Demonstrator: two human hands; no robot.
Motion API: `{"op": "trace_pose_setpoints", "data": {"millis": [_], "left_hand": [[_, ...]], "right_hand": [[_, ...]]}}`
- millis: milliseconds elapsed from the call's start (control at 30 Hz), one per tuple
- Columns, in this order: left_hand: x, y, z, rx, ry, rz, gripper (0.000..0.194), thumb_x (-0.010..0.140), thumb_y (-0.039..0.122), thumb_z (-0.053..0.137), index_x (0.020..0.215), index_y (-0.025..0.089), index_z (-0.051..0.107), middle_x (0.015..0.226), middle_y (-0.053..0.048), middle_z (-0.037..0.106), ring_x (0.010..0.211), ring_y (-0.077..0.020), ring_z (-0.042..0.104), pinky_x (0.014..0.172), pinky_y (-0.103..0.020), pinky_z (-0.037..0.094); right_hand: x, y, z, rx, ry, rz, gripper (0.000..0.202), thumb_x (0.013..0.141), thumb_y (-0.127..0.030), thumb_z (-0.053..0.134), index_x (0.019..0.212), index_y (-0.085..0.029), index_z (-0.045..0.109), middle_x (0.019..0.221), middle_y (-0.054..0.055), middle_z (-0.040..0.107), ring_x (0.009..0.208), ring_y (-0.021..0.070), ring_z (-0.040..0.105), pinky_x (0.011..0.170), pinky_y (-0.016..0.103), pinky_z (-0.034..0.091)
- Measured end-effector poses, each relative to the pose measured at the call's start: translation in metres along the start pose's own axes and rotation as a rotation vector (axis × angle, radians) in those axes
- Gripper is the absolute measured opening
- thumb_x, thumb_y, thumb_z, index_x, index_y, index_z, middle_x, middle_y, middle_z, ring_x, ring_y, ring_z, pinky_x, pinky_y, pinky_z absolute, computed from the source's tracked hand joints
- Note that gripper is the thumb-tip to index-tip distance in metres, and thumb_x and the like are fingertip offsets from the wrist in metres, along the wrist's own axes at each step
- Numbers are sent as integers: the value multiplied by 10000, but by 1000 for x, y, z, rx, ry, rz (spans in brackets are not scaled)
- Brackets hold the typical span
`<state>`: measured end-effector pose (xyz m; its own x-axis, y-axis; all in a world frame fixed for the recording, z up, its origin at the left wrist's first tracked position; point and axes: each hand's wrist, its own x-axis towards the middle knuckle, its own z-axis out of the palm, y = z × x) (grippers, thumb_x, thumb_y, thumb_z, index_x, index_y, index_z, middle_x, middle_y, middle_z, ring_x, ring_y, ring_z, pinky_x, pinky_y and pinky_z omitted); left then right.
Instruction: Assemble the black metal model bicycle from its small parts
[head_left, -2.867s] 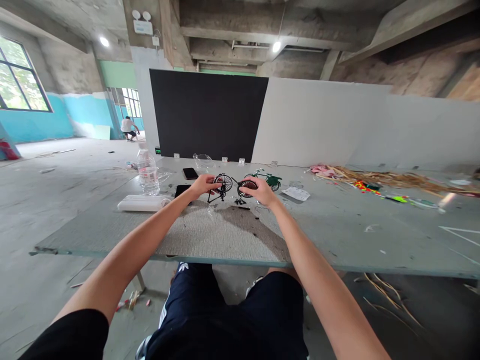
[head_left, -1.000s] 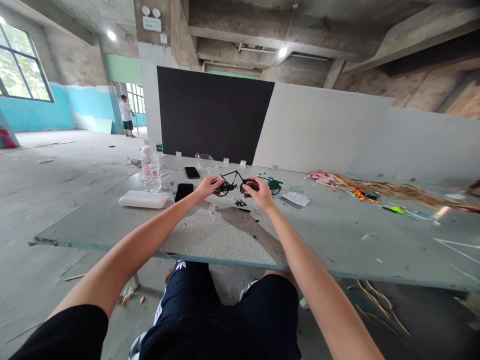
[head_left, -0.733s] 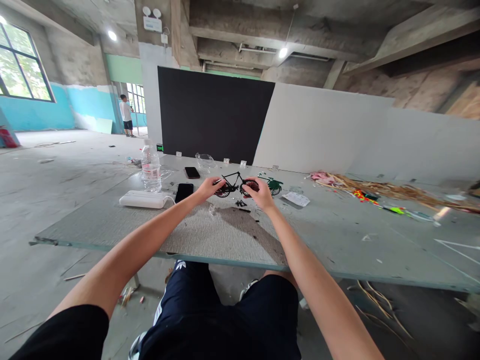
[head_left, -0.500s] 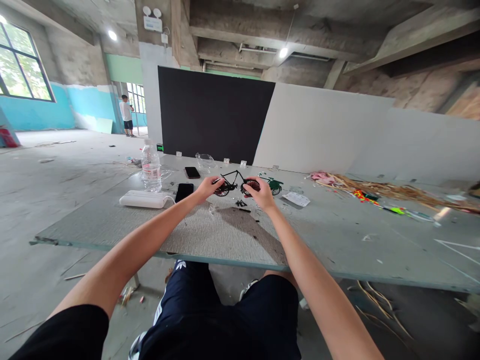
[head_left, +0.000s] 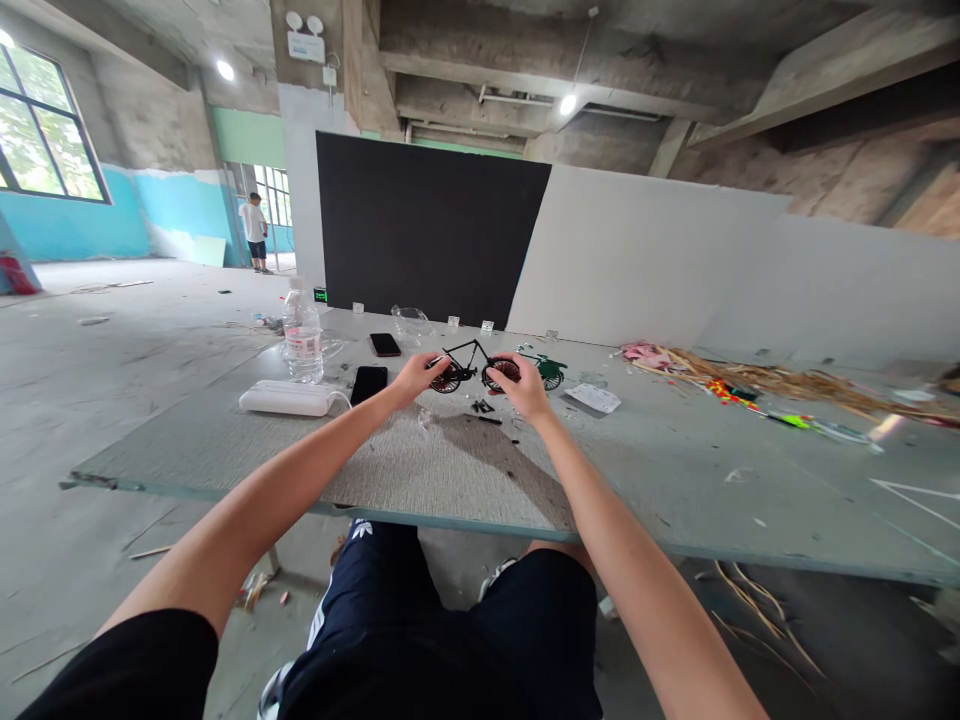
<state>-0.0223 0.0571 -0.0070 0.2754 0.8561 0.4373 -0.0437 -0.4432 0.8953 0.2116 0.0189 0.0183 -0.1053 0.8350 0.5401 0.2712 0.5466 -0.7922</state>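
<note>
A small black model bicycle (head_left: 466,362) is held up over the table between both hands. My left hand (head_left: 417,378) grips it at the wheel on the left, thumb on top. My right hand (head_left: 523,384) pinches the wheel on the right, with the thumb across its spokes. Behind my right hand stands a green model bicycle (head_left: 552,372), partly covered by the fingers. Several small black parts (head_left: 484,407) lie on the table just below the held bicycle. A creased slip of paper (head_left: 594,398) rests to the right of my right hand.
A water bottle (head_left: 303,338), a white power strip (head_left: 286,398) and two phones, one nearer (head_left: 369,384) and one farther (head_left: 385,345), stand at the left. Dry straw-like strips (head_left: 795,385) and coloured bits lie right. A black panel (head_left: 431,230) borders the far edge. A person (head_left: 256,232) stands far back.
My hands and the black model bicycle are nearly still. The person in the background has turned and lowered an arm.
</note>
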Motion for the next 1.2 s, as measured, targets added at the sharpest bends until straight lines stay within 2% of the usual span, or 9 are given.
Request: {"op": "trace_pose_setpoints", "data": {"millis": [367, 567, 633, 733, 833, 967, 1067, 1200], "left_hand": [[0, 3, 0, 92, 9, 4, 448, 864, 584, 616, 835, 138, 643, 772, -37, 621, 687, -127, 549, 642, -264, 424], [-2, 7, -7, 254, -14, 70, 412, 900, 558, 574, 864, 155, 653, 812, -33, 629, 709, -136, 533, 640, -252, 392], [-2, 8, -10, 333, -55, 105, 385, 916, 530, 560, 867, 161, 655, 818, -32, 634, 711, -140, 530, 644, -256, 383], [-2, 9, -13, 409, -178, 138, 364, 932, 509, 545, 868, 169, 658, 790, -27, 629, 689, -144, 525, 638, -264, 372], [-3, 9, -12, 416, -251, 119, 384, 941, 520, 529, 840, 170, 650, 726, -21, 600, 641, -143, 506, 615, -269, 362], [-5, 7, -8, 355, -228, 79, 390, 943, 525, 527, 851, 166, 649, 769, -34, 621, 671, -148, 530, 635, -270, 385], [-7, 5, -4, 296, -180, 53, 391, 955, 511, 512, 901, 157, 665, 838, -55, 656, 717, -156, 568, 661, -273, 419], [-8, 10, -3, 342, -133, 98, 364, 954, 466, 534, 1073, 168, 705, 940, -77, 700, 759, -168, 601, 689, -278, 441]], "right_hand": [[-1, 0, 0, -36, -7, -12, 403, 773, -548, 719, 1034, -249, 647, 895, 57, 692, 825, 255, 680, 616, 402, 648], [0, -1, -6, -249, 34, -102, 403, 802, -558, 699, 1049, -241, 672, 919, 68, 700, 788, 246, 687, 629, 405, 644], [1, 1, -6, -172, -7, -40, 424, 781, -562, 722, 1049, -237, 673, 916, 66, 698, 793, 244, 687, 606, 396, 646], [2, 4, -5, 23, -104, 114, 455, 755, -555, 749, 1065, -234, 658, 929, 53, 692, 811, 235, 690, 592, 383, 651], [2, 5, -4, 57, -130, 141, 473, 738, -544, 770, 1077, -237, 650, 939, 49, 690, 818, 225, 684, 604, 378, 651], [1, 0, -2, 93, -105, 127, 491, 740, -568, 758, 1097, -256, 635, 971, 44, 700, 897, 235, 693, 693, 398, 655], [1, -6, -2, 146, -83, 155, 500, 815, -642, 647, 1167, -290, 604, 1036, 39, 702, 956, 233, 706, 762, 400, 646], [1, -4, 1, 178, -79, 200, 488, 875, -697, 529, 1166, -309, 585, 1060, 39, 689, 921, 216, 709, 762, 397, 637]]}}
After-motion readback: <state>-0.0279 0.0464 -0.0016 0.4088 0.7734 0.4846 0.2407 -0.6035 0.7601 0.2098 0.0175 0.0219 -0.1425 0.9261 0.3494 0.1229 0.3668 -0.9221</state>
